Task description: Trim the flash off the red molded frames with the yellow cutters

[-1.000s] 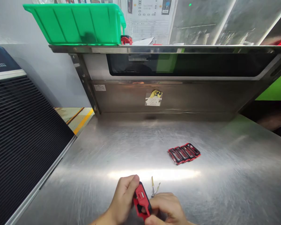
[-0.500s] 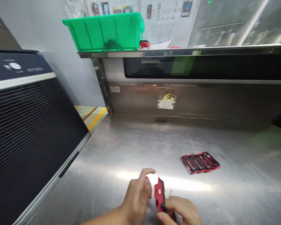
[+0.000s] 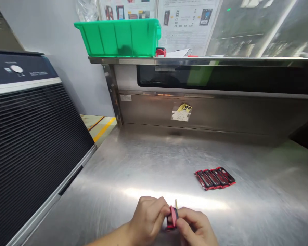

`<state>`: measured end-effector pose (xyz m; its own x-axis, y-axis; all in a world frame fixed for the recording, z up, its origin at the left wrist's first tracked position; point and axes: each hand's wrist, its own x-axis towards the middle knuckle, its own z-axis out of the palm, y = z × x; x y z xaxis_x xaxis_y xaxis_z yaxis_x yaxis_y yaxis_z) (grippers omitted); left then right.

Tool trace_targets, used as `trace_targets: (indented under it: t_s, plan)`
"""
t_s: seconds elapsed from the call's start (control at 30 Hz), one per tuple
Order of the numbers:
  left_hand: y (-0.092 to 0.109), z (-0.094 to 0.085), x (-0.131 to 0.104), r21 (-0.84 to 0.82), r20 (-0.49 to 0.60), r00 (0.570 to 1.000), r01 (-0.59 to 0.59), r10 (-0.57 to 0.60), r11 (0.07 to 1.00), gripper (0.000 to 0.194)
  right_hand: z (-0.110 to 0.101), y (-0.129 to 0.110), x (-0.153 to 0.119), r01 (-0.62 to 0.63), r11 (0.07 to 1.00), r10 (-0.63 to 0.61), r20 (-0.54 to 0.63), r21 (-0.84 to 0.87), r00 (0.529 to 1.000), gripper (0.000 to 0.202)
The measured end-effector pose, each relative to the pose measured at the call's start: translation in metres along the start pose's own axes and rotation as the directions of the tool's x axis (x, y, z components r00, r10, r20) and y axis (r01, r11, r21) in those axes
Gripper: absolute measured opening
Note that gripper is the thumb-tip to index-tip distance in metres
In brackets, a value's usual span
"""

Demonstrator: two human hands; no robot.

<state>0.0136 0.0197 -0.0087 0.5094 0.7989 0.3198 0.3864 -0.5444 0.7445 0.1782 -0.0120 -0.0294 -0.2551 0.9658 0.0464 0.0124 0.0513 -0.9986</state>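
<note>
Low in the head view, a small red and black phone case part [image 3: 172, 218] stands tilted between my two hands. My left hand [image 3: 149, 218] is closed, its fingertips pinching the part's left side. On the other side my right hand [image 3: 196, 225] grips it between thumb and fingers. A thin yellowish strip [image 3: 176, 203] sticks up beside my right fingers; its lower end is hidden. Beyond my right hand, several red and black phone case parts [image 3: 215, 178] lie side by side in a slanted row on the metal table [image 3: 143, 157].
A green bin [image 3: 119, 38] stands on the shelf [image 3: 190, 61] above the table's back edge, with a small red and black piece [image 3: 161, 52] beside it. A yellow phone-shaped sample [image 3: 182, 112] is fixed to the back panel. At left stands a black ribbed unit [image 3: 36, 136].
My left hand, earlier apart from the part with its index finger extended, has closed on it. The part has turned and sits slightly lower between both hands. The view has shifted a little.
</note>
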Motion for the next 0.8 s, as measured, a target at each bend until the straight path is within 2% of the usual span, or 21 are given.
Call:
trace_targets:
  t_s: [0.1,0.2,0.37,0.47,0.8]
  plan:
    - [0.003,0.003,0.001,-0.114,-0.018,0.991,0.126,-0.129,0.985,0.049,-0.002,-0.008,0.002,0.057,0.998,-0.056,0.046,-0.018,0.997,0.058]
    - [0.009,0.005,0.004,-0.262,0.0,0.957,0.279,-0.289,0.924,0.051,-0.004,-0.012,0.004,0.072,0.995,-0.07,0.039,-0.068,0.997,0.054]
    - [0.012,0.009,0.007,-0.401,0.084,0.901,0.421,-0.425,0.814,0.057,-0.006,-0.014,0.005,0.065,0.996,-0.063,0.02,-0.059,0.998,0.052]
    - [0.011,0.01,0.007,-0.439,0.11,0.871,0.474,-0.478,0.763,0.059,-0.005,-0.016,0.007,0.087,0.995,-0.086,0.026,-0.045,0.996,0.053]
    - [0.016,0.011,0.009,-0.501,0.152,0.826,0.537,-0.542,0.678,0.06,-0.006,-0.018,0.008,0.121,0.99,-0.119,0.03,-0.079,0.992,0.056]
